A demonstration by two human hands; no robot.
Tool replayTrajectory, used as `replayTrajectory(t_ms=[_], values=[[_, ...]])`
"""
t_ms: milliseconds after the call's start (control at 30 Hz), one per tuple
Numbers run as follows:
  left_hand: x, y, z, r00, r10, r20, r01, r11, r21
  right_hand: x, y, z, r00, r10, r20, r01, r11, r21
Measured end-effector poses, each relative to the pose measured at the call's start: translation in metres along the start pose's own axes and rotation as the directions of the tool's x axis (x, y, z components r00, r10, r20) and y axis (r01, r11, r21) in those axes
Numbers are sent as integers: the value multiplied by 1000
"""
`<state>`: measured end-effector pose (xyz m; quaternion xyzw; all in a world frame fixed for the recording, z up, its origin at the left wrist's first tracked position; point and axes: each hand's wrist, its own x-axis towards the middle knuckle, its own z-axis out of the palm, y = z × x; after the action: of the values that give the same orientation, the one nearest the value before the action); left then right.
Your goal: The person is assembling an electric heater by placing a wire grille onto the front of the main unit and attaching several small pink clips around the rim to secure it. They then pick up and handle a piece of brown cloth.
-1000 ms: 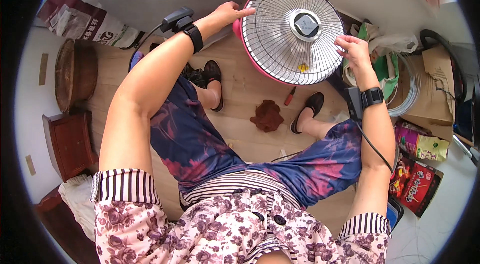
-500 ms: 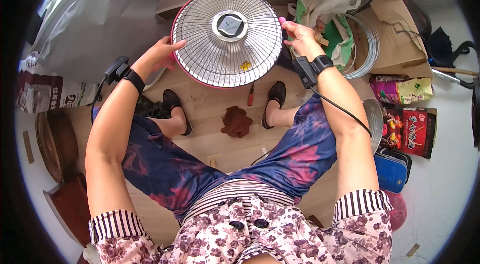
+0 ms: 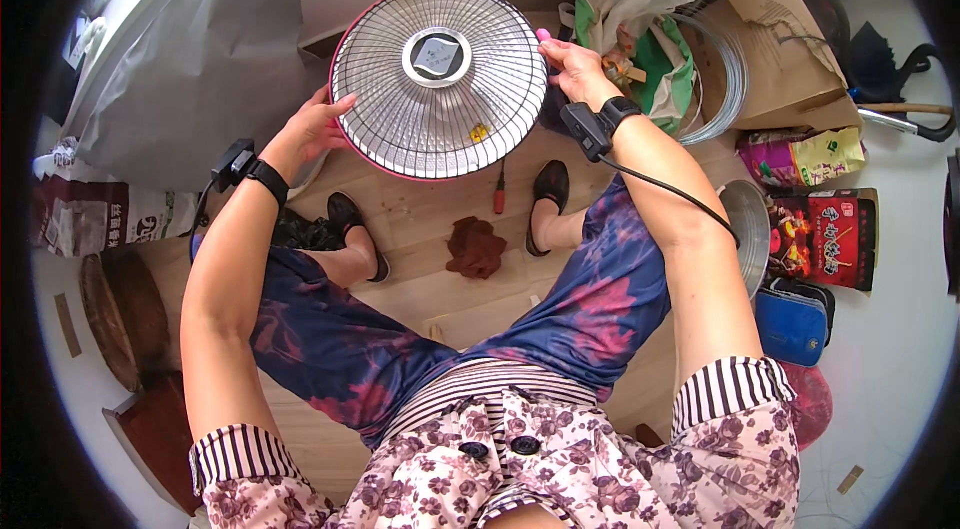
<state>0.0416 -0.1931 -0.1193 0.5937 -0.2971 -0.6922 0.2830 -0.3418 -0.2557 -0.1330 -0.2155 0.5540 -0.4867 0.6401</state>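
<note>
Head view, left hand (image 3: pixel 312 129) and right hand (image 3: pixel 581 70) clamped on 1 heater (image 3: pixel 440 81), 2 shoes (image 3: pixel 551 185)

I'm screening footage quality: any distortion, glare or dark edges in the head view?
Head view: straight edges bow toward the rim, corners black; near-white glare at upper left; bright reflections inside the round, pink-rimmed, silver wire-grilled heater.

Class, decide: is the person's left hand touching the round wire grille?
Touching: the head view shows the left hand with its thumb laid over the left rim of the round wire grille.
</note>
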Motion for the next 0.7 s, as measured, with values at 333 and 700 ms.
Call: replayTrajectory(t_ms=[333, 700], values=[[-2, -6, -10, 997, -66, 42, 68, 995, -67, -10, 4, -2, 999, 48, 25, -49, 997, 59], [-28, -39, 0, 992, -109, 67, 115, 990, -80, -54, 33, -37, 989, 147, 7, -146, 988, -51]])
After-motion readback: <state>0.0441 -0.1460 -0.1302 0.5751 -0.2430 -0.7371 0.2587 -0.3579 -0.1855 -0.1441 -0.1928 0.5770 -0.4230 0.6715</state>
